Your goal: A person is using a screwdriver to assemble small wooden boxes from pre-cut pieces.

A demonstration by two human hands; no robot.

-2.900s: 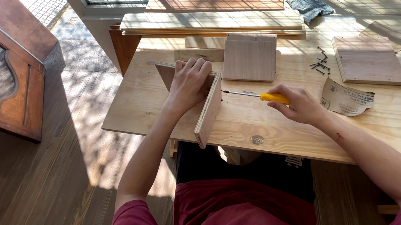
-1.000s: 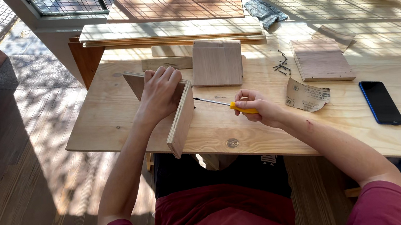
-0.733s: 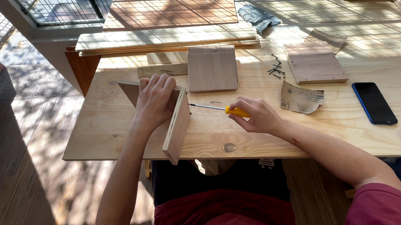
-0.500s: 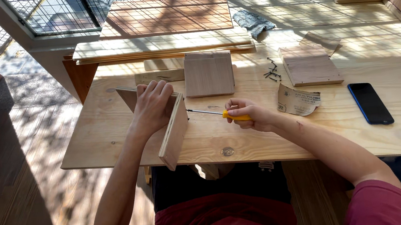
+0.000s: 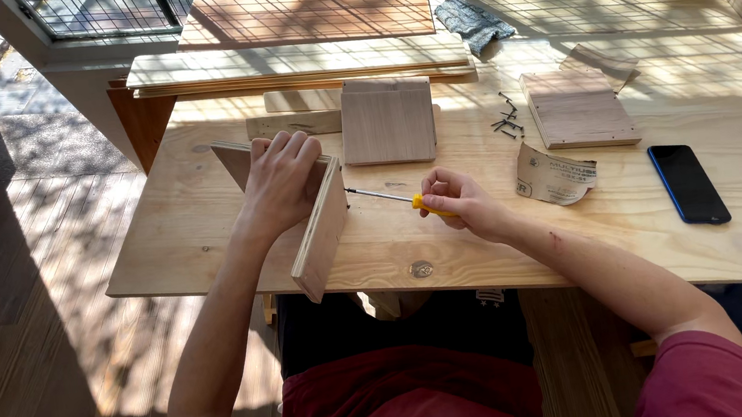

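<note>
My left hand (image 5: 280, 183) presses down on a flat wooden panel (image 5: 233, 162) and steadies an upright plywood board (image 5: 323, 233) that stands on edge against it. My right hand (image 5: 462, 203) grips a screwdriver with a yellow handle (image 5: 426, 203). Its metal shaft (image 5: 377, 196) points left, with the tip against the upright board's face. All of this sits on a light plywood table (image 5: 450, 246).
Behind the hands stand a wooden block piece (image 5: 387, 123), a square board (image 5: 577, 108) and several loose screws (image 5: 503, 119). A sheet of sandpaper (image 5: 553, 175) and a dark phone (image 5: 687, 183) lie to the right. Long planks (image 5: 299, 63) and a grey rag (image 5: 474, 22) lie further back.
The camera view has shifted and tilted. Both hands keep their hold, with the screwdriver still at the upright board.
</note>
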